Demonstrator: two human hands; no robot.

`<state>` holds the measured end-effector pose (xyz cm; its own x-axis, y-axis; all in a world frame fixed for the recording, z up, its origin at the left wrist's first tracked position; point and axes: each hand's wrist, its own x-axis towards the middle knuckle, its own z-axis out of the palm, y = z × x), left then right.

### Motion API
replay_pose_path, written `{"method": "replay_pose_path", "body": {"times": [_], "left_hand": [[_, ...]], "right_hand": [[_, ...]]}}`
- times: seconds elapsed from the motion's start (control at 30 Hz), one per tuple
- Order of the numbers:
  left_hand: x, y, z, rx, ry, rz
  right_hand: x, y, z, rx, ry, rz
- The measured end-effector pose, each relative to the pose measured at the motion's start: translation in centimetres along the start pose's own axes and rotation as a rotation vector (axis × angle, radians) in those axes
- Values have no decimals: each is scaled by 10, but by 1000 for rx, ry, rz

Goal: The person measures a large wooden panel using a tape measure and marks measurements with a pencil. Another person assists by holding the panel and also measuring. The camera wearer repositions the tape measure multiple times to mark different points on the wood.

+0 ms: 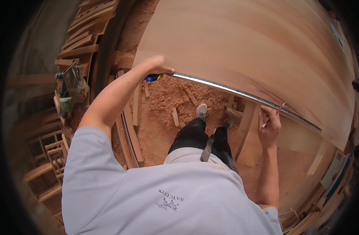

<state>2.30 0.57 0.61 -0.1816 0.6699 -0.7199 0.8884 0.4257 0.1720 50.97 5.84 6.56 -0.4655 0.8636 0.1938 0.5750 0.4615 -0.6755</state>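
While I apparently measure, my left grip (156, 65) clasps the tape measure (152, 78), blade (226, 88) running rightward along the wooden sheet (242, 43); my right grip (270, 124) pinches a pencil-like stick (264, 125); marking likely needs steadiness.

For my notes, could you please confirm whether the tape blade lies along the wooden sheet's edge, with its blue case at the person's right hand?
Almost: the head view shows the blue case at the left hand; the tape blade lies along the edge of the wooden sheet.
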Motion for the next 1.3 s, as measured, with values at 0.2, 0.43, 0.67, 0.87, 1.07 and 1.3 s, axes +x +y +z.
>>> {"method": "replay_pose_path", "body": {"times": [0.2,0.43,0.67,0.87,1.07,1.3], "left_hand": [[-15,15,-10,8,-8,-68],[-13,15,-9,33,-26,-101],[-10,13,-7,27,-28,-103],[-8,15,-3,71,16,-133],[-5,14,0,-27,-44,-144],[-7,19,-3,-67,-48,-170]], "right_hand": [[58,17,43,-145,-150,-245],[57,55,46,-274,-195,-120],[59,71,33,-177,-257,-23],[62,69,35,-60,-292,61],[68,76,30,-170,-362,-31],[72,71,27,-40,-383,39]]}}
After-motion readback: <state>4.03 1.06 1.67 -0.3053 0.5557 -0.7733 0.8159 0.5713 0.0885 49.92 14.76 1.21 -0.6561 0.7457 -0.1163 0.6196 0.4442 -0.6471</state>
